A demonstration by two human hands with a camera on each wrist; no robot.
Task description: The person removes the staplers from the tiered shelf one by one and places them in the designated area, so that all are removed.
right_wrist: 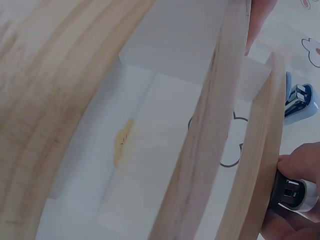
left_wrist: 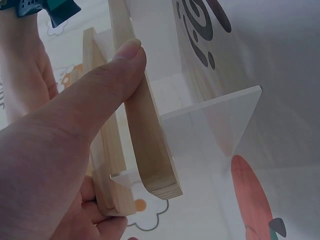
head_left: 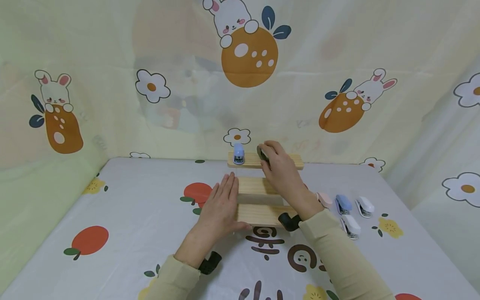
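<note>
A tiered rack of pale wooden boards with translucent side panels stands in the middle of the table; its front board [head_left: 262, 215] is nearest me. My left hand [head_left: 220, 206] grips the rack's left end, thumb [left_wrist: 112, 70] over the front board and fingers curled by the board behind. At the back, my right hand [head_left: 283, 173] pinches a small dark stapler [head_left: 262, 154] upright at the top board [head_left: 296, 161]. The right wrist view shows that stapler's end [right_wrist: 289, 194] against the board. A blue stapler [head_left: 238, 153] stands on the same board, to the left.
Right of the rack lie several small staplers: a pink one [head_left: 324, 200] partly behind the right arm, a blue one [head_left: 343, 204], and white ones [head_left: 364, 206] beside and in front of it. The printed curtain [head_left: 180, 125] hangs directly behind the table.
</note>
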